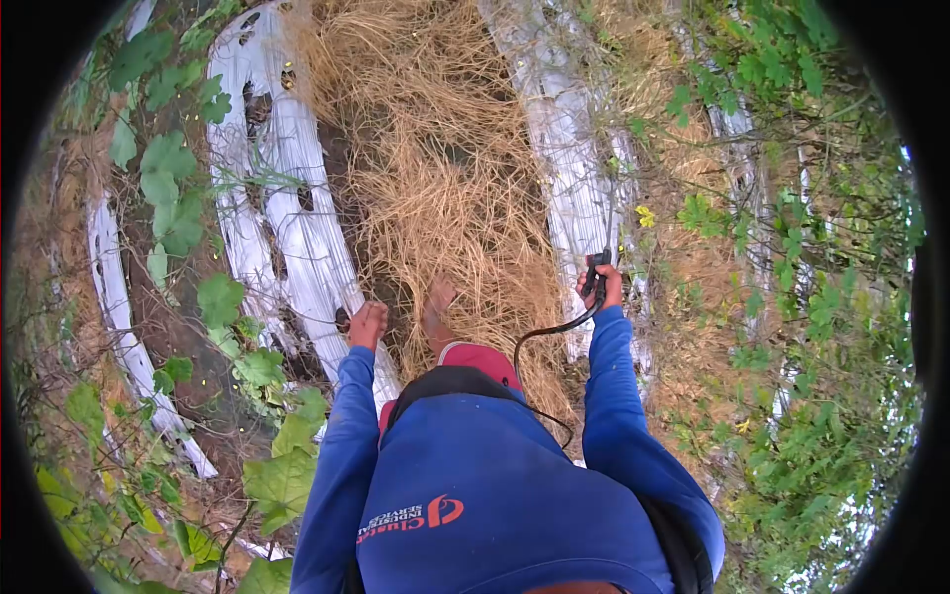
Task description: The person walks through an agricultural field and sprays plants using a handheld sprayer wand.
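My right hand (602,287) is closed round the black trigger handle of a spray wand (596,272). A black hose (542,332) runs from the handle and curves back toward my waist. The thin wand lance points forward over the whitish plastic sheeting, hard to make out against it. My left hand (369,325) is curled into a fist at the edge of the left strip of sheeting. Its palm is hidden, and a small dark spot shows beside the knuckles; whether it is a held thing or a hole in the sheet I cannot tell.
Dry straw (455,188) covers the path between two strips of torn plastic sheeting (317,238). One bare foot (438,295) stands on it. Leafy vines (173,188) grow at the left, and dense green plants (821,317) with tangled stems stand at the right. Dark straps cross my blue shirt.
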`<state>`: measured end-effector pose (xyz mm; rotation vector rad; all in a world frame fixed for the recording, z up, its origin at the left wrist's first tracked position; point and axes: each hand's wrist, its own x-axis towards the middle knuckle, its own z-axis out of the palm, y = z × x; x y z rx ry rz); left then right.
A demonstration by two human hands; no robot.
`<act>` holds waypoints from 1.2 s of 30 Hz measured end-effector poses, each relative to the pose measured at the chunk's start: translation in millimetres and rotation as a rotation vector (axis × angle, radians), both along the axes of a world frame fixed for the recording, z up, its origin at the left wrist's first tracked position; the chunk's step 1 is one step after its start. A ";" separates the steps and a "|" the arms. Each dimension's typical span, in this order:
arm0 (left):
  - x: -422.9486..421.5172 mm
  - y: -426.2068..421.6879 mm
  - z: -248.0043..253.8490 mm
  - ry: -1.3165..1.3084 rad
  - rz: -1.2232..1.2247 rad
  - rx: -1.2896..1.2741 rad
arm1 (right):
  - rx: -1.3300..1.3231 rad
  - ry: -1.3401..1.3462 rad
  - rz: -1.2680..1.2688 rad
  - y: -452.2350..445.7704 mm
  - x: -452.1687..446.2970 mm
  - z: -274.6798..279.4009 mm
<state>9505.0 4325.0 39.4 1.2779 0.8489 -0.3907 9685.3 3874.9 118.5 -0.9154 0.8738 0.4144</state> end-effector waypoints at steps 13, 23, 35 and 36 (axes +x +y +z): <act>-22.9 -4.1 9.3 -0.030 0.034 0.048 | -0.003 0.004 0.073 -15.2 -9.2 -14.6; -25.4 -14.1 9.0 0.003 -0.004 0.068 | -0.006 -0.016 0.046 -16.2 -17.5 -22.0; -10.3 -3.1 8.3 0.027 0.010 0.014 | -0.034 0.029 0.042 -8.4 -16.5 -16.9; -7.8 -0.1 7.9 0.006 0.005 0.003 | -0.054 0.042 0.045 -9.0 -15.3 -15.8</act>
